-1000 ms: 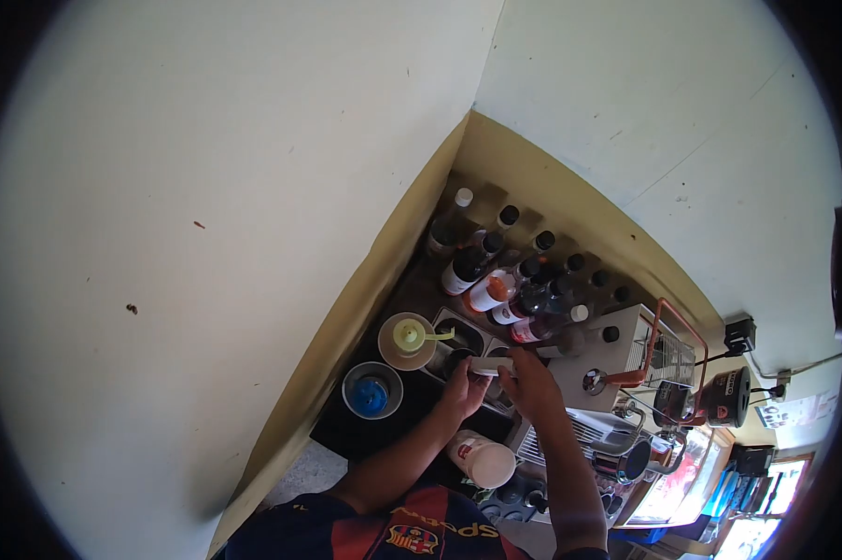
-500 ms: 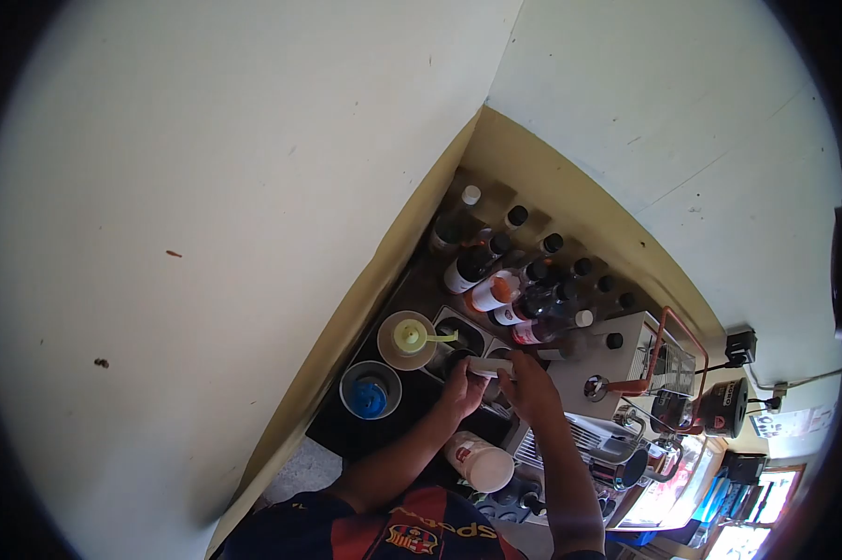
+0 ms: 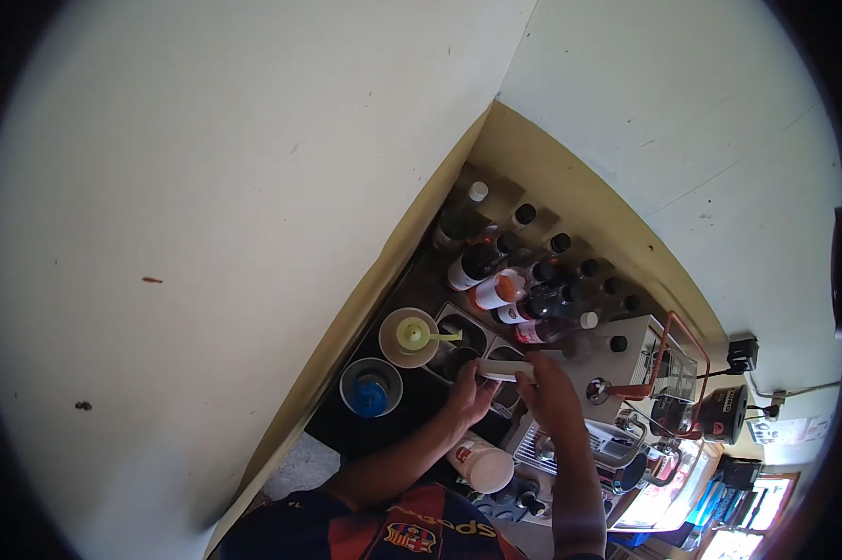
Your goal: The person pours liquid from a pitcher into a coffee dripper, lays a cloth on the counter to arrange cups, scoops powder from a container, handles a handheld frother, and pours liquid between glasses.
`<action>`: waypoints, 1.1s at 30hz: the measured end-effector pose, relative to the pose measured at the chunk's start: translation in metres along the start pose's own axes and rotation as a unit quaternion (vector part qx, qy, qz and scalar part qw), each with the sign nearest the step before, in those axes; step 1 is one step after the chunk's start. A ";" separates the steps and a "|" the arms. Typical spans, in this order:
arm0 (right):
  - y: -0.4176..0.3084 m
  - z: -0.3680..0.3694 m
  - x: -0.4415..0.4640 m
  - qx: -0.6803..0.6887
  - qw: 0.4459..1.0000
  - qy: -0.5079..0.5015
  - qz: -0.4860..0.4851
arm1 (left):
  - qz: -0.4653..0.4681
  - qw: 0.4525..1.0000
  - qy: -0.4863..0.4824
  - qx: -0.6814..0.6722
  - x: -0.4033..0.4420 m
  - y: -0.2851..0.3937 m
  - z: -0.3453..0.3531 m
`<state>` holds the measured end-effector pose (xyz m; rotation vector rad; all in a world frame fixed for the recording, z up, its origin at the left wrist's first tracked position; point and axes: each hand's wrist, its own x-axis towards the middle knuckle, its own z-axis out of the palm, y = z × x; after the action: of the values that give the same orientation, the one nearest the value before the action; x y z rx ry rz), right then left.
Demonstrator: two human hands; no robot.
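My left hand (image 3: 474,396) and my right hand (image 3: 549,385) both grip a white flat object (image 3: 503,370), one at each end, its kind too small to make out. The hands are closed around it above several metal containers (image 3: 470,329) set in the counter. Left of them stand a pump dispenser (image 3: 413,332) with a pale yellow top and a metal bowl (image 3: 350,365) holding a blue item (image 3: 369,398). Below my hands, near my chest, is a large pale jar (image 3: 486,466).
Several syrup-like bottles (image 3: 500,288) crowd the corner behind my hands. An espresso machine (image 3: 589,364) with a copper-coloured rail stands at the right, beside a dark appliance (image 3: 722,411). A wall (image 3: 206,187) rises along the left.
Both hands have shifted slightly right with the white flat object, and more of it shows between them. The camera view has moved a little.
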<state>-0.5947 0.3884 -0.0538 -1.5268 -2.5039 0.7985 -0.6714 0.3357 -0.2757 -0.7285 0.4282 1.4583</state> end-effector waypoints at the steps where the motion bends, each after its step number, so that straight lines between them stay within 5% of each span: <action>1: -0.002 -0.010 -0.005 0.006 1.000 -0.001 0.000 | 0.008 1.000 -0.011 0.011 -0.010 -0.003 0.008; 12: -0.024 -0.082 -0.094 0.022 0.995 0.099 0.025 | 0.017 0.993 -0.064 0.101 -0.097 -0.041 0.075; 33: -0.006 -0.058 -0.196 0.095 0.961 0.257 -0.020 | 0.046 0.962 -0.148 0.224 -0.148 -0.057 0.073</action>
<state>-0.4830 0.2409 0.0341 -1.3923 -2.0122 0.5293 -0.6414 0.2781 -0.1134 -0.1252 0.5407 1.4587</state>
